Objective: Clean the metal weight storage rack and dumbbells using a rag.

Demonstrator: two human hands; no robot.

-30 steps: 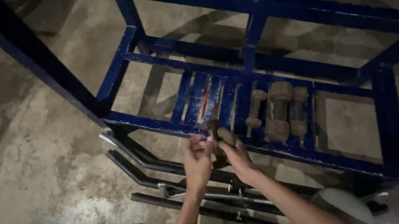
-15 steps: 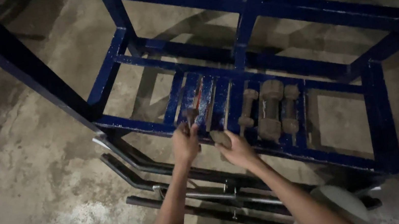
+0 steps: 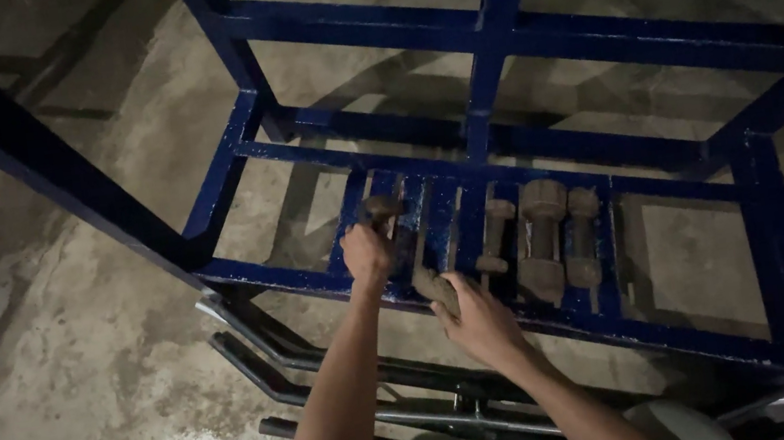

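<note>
The left hand [image 3: 367, 251] is clenched around a rusty bolt [image 3: 379, 210]; the bolt's head sticks out above the knuckles, over the left slats of the blue metal rack [image 3: 490, 46]. The shank is hidden inside the fist.

The right hand [image 3: 477, 320] grips a second rusty piece [image 3: 434, 287], holding its lower end between thumb and fingers. That piece juts up and to the left from the fingertips and lies at the front rail of the rack, just beside the slatted section; whether it touches the rail cannot be told. The two hands are near each other, the left one higher and further into the rack.

To the right of both hands, three more rusty bolts [image 3: 542, 239] lie side by side on the slats, lengthwise from front to back, the middle one thickest. They are apart from the hands.

Below the forearms, in front of the rack, dark metal bars [image 3: 329, 354] lie on the stained concrete floor [image 3: 62, 395].
</note>
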